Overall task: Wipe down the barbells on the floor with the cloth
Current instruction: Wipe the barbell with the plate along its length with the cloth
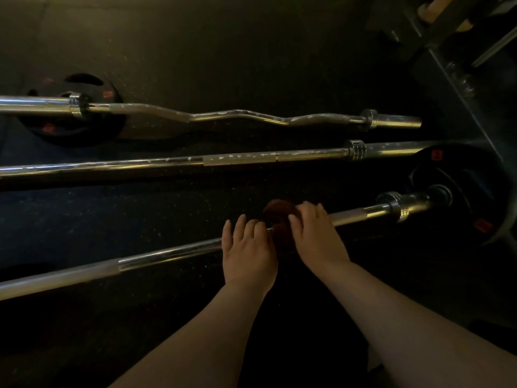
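Covering most of the view, the dark rubber floor (223, 51) is carrying three bars lying roughly parallel. The middle barbell (140, 163), the longest in view, is showing white flecks along its shaft and knurled section; it is judged not yet wiped. The nearest barbell (167, 252) is running diagonally under both hands, its far end loaded with a black weight plate (461, 175). Its visible shaft is showing no such flecks, so wiping is judged to be under way here, extent unconfirmed. The curl bar (212, 116), farthest off and lying across a second plate (84, 133), is likewise carrying white patches and is judged outstanding.

The right hand (313, 233) is bearing down on the nearest barbell, fingers curling close together over the cloth (275, 217). The left hand (249, 250) is lying across the same bar just beside the cloth, outer fingers fairly straight and slightly apart, inner ones bending toward the cloth's edge. Whether it is clamping anything cannot be told. The cloth, a reddish-brown wad, is sitting wrapped on the nearest barbell between the two hands.
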Demonstrator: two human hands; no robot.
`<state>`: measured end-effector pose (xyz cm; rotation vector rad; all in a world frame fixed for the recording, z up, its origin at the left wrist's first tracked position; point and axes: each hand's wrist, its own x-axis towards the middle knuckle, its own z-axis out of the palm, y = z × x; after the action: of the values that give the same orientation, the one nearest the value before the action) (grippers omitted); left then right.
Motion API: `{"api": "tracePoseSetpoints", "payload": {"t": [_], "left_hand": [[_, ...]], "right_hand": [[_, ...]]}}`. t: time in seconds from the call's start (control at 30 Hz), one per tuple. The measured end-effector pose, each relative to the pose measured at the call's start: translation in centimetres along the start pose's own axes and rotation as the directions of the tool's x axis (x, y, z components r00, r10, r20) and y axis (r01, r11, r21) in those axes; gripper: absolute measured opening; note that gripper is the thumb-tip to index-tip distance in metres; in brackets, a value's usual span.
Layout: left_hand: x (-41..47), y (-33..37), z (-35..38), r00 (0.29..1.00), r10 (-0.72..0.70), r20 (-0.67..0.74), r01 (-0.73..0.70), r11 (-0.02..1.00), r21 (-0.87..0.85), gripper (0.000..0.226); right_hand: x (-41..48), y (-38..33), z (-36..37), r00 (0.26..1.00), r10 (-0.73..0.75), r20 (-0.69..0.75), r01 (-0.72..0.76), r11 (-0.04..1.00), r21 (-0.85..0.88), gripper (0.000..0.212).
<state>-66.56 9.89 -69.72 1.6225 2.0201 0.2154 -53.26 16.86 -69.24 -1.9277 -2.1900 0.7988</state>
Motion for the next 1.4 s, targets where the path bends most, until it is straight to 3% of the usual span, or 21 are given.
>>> {"api": "tracePoseSetpoints", "payload": {"t": [0.07, 0.17, 0.27, 0.37, 0.43, 0.57, 0.63, 0.7, 0.83, 0.9, 0.97, 1.03, 1.13, 1.23, 1.33, 1.4], "left_hand": [[0.1, -0.3, 0.0, 1.000, 0.007, -0.006, -0.007, 1.000, -0.009, 0.052], [0.1, -0.4, 0.2, 0.999, 0.012, -0.037, -0.015, 0.998, -0.056, 0.049], [0.3, -0.3, 0.6, 0.998, 0.014, -0.061, -0.018, 0.998, -0.065, 0.044], [0.3, -0.3, 0.9, 0.998, 0.010, -0.060, -0.013, 0.999, -0.051, 0.045], [0.3, -0.5, 1.1, 0.998, -0.003, -0.067, 0.002, 1.000, -0.016, 0.052], [0.2, -0.5, 1.0, 0.997, 0.009, -0.078, -0.009, 1.000, 0.001, 0.056], [0.2, -0.4, 1.0, 0.997, 0.007, -0.075, -0.008, 1.000, -0.006, 0.054], [0.2, -0.2, 1.0, 0.997, -0.004, -0.075, 0.002, 1.000, -0.020, 0.048], [0.2, 0.1, 1.0, 0.997, -0.028, -0.076, 0.027, 0.999, -0.017, 0.045], [0.1, -0.1, 0.9, 0.998, -0.026, -0.061, 0.026, 1.000, 0.000, 0.052], [0.2, -0.5, 0.7, 0.999, -0.011, -0.038, 0.011, 1.000, 0.009, 0.057], [0.1, -0.7, 0.7, 1.000, 0.003, -0.029, -0.003, 1.000, -0.004, 0.053], [0.0, -0.6, 0.5, 0.999, 0.012, -0.029, -0.013, 1.000, -0.024, 0.049], [0.1, -0.2, 0.6, 0.999, 0.005, -0.035, -0.006, 1.000, -0.021, 0.050], [0.0, 0.0, 0.7, 0.999, -0.021, -0.031, 0.021, 1.000, -0.004, 0.049], [-0.1, -0.2, 0.5, 0.999, -0.019, -0.028, 0.019, 1.000, -0.005, 0.049]], "right_hand": [[0.2, -0.2, -0.7, 0.997, -0.040, -0.072, 0.039, 0.999, -0.010, 0.025], [1.3, 1.1, -3.1, 0.966, 0.029, -0.258, -0.012, 0.998, 0.068, 0.034], [1.4, 2.2, -4.1, 0.947, 0.057, -0.315, -0.028, 0.995, 0.095, 0.045], [0.6, 1.0, -1.9, 0.971, 0.065, -0.230, -0.066, 0.998, 0.005, 0.057], [-0.4, -0.1, 0.1, 0.988, 0.007, -0.154, -0.009, 1.000, -0.014, 0.059], [-0.7, 1.0, 0.9, 0.976, -0.190, -0.110, 0.170, 0.971, -0.168, 0.035], [0.0, 2.4, 0.3, 0.972, -0.231, -0.032, 0.225, 0.965, -0.138, 0.033], [0.8, 3.4, -0.3, 0.980, -0.200, -0.003, 0.199, 0.975, -0.100, 0.037], [0.6, 1.5, 0.5, 0.983, -0.011, -0.182, 0.004, 0.999, -0.037, 0.037], [0.3, -0.4, 1.4, 0.985, -0.152, -0.080, 0.145, 0.986, -0.088, 0.035], [1.0, -1.3, 0.5, 0.945, -0.302, 0.126, 0.317, 0.940, -0.127, 0.034], [3.0, -0.2, -1.2, 0.936, -0.229, 0.267, 0.278, 0.947, -0.160, 0.030], [5.5, 1.6, -3.5, 0.956, 0.060, 0.287, 0.022, 0.962, -0.274, 0.028], [5.1, -0.1, -2.0, 0.944, 0.003, 0.330, 0.141, 0.899, -0.414, 0.018], [3.5, -2.5, -0.3, 0.900, -0.190, 0.392, 0.320, 0.900, -0.298, 0.027], [2.8, -2.6, -1.0, 0.875, -0.226, 0.429, 0.320, 0.933, -0.162, 0.032]]}}
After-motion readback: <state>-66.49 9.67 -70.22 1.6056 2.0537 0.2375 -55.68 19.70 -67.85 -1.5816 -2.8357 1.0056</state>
